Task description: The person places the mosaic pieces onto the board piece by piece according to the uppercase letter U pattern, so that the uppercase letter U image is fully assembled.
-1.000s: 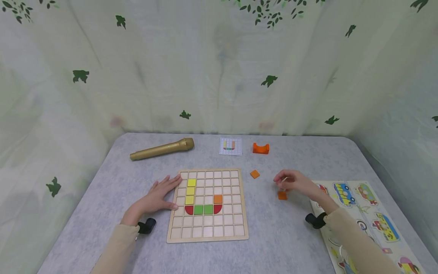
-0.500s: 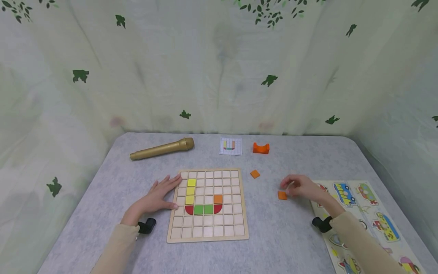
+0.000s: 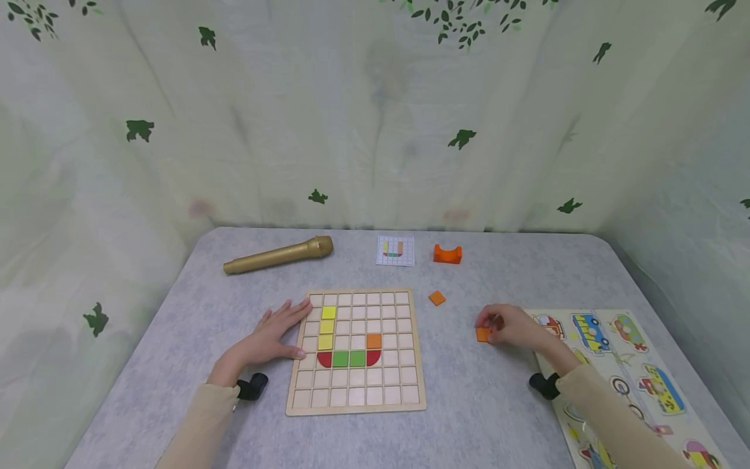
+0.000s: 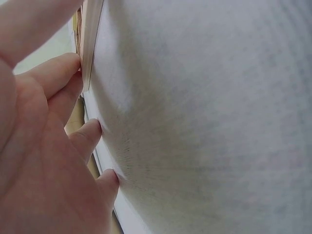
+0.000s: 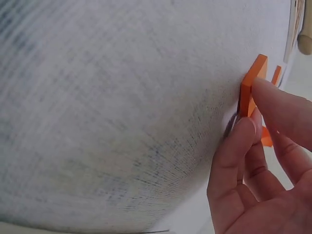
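A wooden grid board (image 3: 356,415) lies on the table. It bears yellow squares (image 3: 326,327), green squares (image 3: 348,359), red rounded corner pieces (image 3: 325,359) and one orange square (image 3: 373,341), arranged in a U-like shape. My left hand (image 3: 275,335) rests with spread fingers at the board's left edge; in the left wrist view its fingers (image 4: 61,73) touch the board's side and the table. My right hand (image 3: 515,327) pinches a loose orange square tile (image 3: 483,335), which the right wrist view shows edge-on at the fingertips (image 5: 246,129). Another orange tile (image 3: 437,298) lies beyond the board's right edge.
A gold microphone-shaped object (image 3: 278,255), a small printed pattern card (image 3: 395,251) and an orange curved block (image 3: 448,254) lie along the back. A picture puzzle board (image 3: 638,365) with vehicles sits under the right forearm. A patterned curtain (image 3: 375,117) hangs behind the table.
My right hand has moved slightly right and toward me, then come down onto the nearer orange tile, and its fingertips now take hold of it. The left hand stays put.
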The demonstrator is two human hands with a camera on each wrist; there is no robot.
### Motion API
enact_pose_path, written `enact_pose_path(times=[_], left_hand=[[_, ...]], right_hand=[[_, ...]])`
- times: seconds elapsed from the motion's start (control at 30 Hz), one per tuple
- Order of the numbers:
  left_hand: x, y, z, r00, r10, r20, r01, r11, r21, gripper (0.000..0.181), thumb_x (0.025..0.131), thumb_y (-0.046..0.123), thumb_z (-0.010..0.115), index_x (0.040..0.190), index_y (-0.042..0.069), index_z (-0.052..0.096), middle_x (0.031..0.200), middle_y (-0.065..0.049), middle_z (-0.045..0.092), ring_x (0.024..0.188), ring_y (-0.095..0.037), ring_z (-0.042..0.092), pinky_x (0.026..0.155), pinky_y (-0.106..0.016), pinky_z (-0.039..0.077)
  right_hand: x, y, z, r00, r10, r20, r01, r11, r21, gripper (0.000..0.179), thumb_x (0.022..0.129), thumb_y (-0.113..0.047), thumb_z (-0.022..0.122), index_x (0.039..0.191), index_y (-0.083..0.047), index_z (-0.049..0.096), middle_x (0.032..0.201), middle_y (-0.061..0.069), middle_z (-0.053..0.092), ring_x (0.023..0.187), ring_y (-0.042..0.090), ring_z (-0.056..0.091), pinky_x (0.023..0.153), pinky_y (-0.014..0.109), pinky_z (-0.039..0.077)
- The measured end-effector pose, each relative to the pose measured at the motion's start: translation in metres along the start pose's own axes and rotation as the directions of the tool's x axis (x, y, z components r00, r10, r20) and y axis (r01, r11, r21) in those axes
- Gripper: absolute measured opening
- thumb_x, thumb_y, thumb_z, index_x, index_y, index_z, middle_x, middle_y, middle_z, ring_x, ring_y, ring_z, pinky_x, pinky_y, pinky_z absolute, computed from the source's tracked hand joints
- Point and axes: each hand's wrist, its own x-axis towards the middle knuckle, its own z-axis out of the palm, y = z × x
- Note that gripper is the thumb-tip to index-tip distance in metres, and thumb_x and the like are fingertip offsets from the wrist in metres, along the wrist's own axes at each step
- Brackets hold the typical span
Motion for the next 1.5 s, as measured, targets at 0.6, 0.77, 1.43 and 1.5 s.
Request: enact_pose_path(times=[0.6, 0.77, 1.43, 1.5], left_hand=[[-0.001, 0.003, -0.002, 1.0, -0.006, 0.001, 0.006, 1.0, 0.016, 0.097, 0.078, 0.043, 0.075, 0.151, 0.005, 0.025, 0.157, -0.016, 0.018, 0.142, -0.043, 0.001, 0.107, -0.063, -0.006], [-0.001, 0.005, -0.003, 1.0, -0.005, 0.004, 0.005, 1.0, 0.018, 0.096, 0.079, 0.043, 0.075, 0.151, 0.004, 0.025, 0.156, -0.017, 0.018, 0.141, -0.044, 0.001, 0.107, -0.064, -0.006], [-0.001, 0.002, -0.001, 1.0, -0.001, 0.002, 0.001, 1.0, 0.023, 0.096, 0.079, 0.043, 0.075, 0.151, 0.005, 0.026, 0.157, -0.015, 0.019, 0.142, -0.044, 0.002, 0.107, -0.063, -0.005], [-0.001, 0.001, 0.0, 1.0, 0.0, 0.002, 0.0, 1.0, 0.023, 0.096, 0.079, 0.044, 0.075, 0.151, 0.006, 0.026, 0.157, -0.015, 0.019, 0.142, -0.043, 0.002, 0.107, -0.063, -0.005]], right_hand=[[0.006, 0.002, -0.004, 0.996, -0.035, 0.083, 0.025, 0.992, 0.125, 0.013, 0.084, 0.006, 0.062, 0.096, -0.001, 0.062, 0.086, 0.009, 0.06, 0.078, 0.02, 0.053, 0.066, 0.026, 0.048], [0.012, -0.007, -0.003, 0.993, -0.038, 0.113, 0.013, 0.975, 0.22, 0.013, 0.088, -0.001, 0.063, 0.101, 0.002, 0.061, 0.088, 0.009, 0.058, 0.076, 0.02, 0.053, 0.063, 0.027, 0.048], [0.07, -0.069, 0.036, 0.975, -0.105, 0.196, 0.061, 0.975, 0.216, 0.009, 0.09, -0.003, 0.061, 0.099, -0.001, 0.063, 0.084, 0.006, 0.061, 0.069, 0.02, 0.057, 0.065, 0.032, 0.051], [0.076, -0.074, 0.041, 0.973, -0.108, 0.205, 0.064, 0.975, 0.213, 0.01, 0.09, -0.002, 0.061, 0.099, -0.002, 0.064, 0.083, 0.006, 0.061, 0.069, 0.02, 0.056, 0.065, 0.031, 0.05]])
